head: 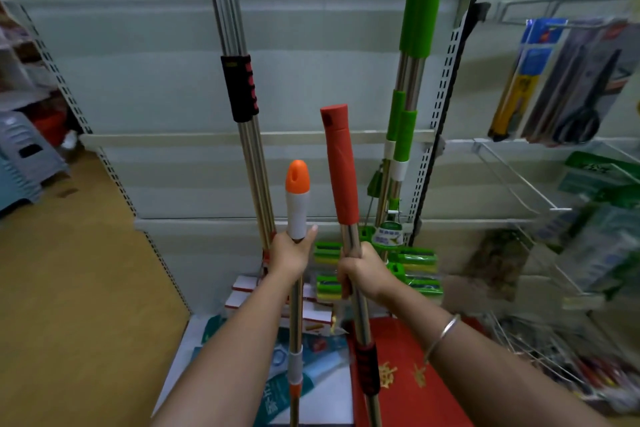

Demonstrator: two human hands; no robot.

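Note:
My left hand [290, 255] grips a metal mop pole just below its white handle with an orange tip [297, 199]. A second metal pole with a long red grip [341, 163] is held upright in my right hand [362, 272], a little below the grip. The two poles stand side by side in front of me, nearly vertical. A black and red sleeve [367, 369] sits lower on the right pole.
Metal poles with a black and red sleeve [240, 88] and green-sleeved mops [414, 55] with green sponge heads [415, 262] lean on the slatted wall. Wire racks [519, 180] with packaged goods hang right. Boxes and a red package [412, 367] lie below. Plastic stools [24, 156] stand left.

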